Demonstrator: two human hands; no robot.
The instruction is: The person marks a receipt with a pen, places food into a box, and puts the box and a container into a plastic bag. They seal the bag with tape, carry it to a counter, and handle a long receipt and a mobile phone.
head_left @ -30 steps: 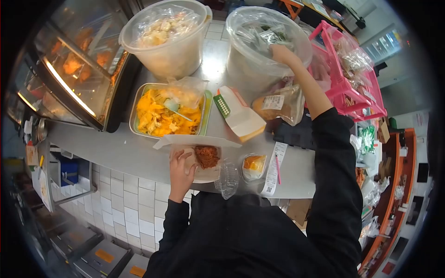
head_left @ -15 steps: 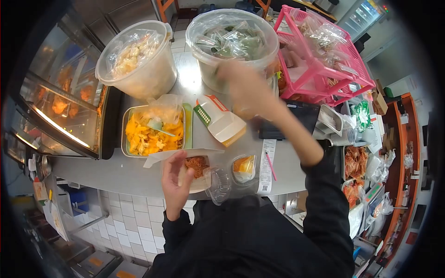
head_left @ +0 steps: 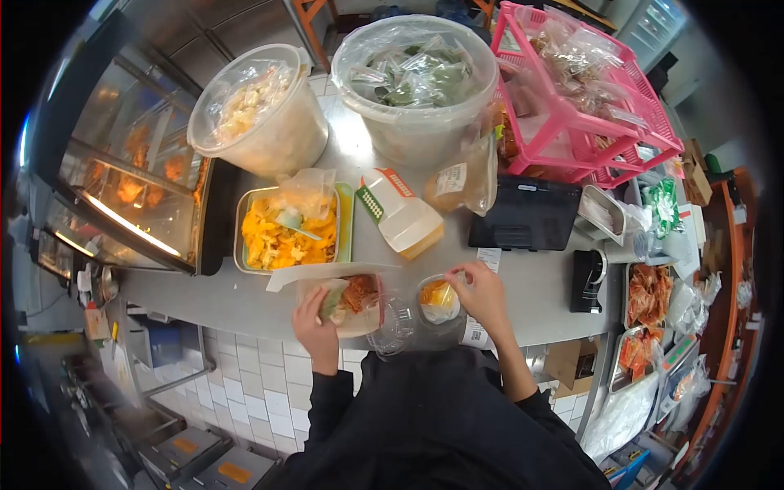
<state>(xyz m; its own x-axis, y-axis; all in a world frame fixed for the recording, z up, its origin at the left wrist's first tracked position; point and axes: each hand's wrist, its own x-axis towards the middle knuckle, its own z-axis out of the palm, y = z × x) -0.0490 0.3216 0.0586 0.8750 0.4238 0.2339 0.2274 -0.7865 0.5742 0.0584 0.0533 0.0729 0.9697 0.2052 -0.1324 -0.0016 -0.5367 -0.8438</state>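
My left hand point(head_left: 315, 320) is at the left side of an open takeaway box point(head_left: 359, 327), fingers curled over a pale green packet point(head_left: 333, 300) inside it. Beside that packet lies brown fried chicken point(head_left: 359, 292). My right hand point(head_left: 483, 300) pinches with thumb and fingertips at the upper right rim of a small clear plastic cup point(head_left: 439, 300) holding orange-yellow and white food. Between box and cup lies a clear plastic lid point(head_left: 394, 325). A paper receipt point(head_left: 475, 333) is partly hidden under my right hand.
Behind the box stand a metal tray of yellow food point(head_left: 291, 233), a folded carton point(head_left: 400, 214) and a black tablet point(head_left: 523, 214). Farther back are two large buckets point(head_left: 261, 102) point(head_left: 416, 82) and a pink rack point(head_left: 588, 98). A heated glass display case point(head_left: 122, 163) is at left.
My right hand has come back from the bucket of green packets down to the cup. A pale green packet now shows under my left hand in the box. The view has shifted slightly.
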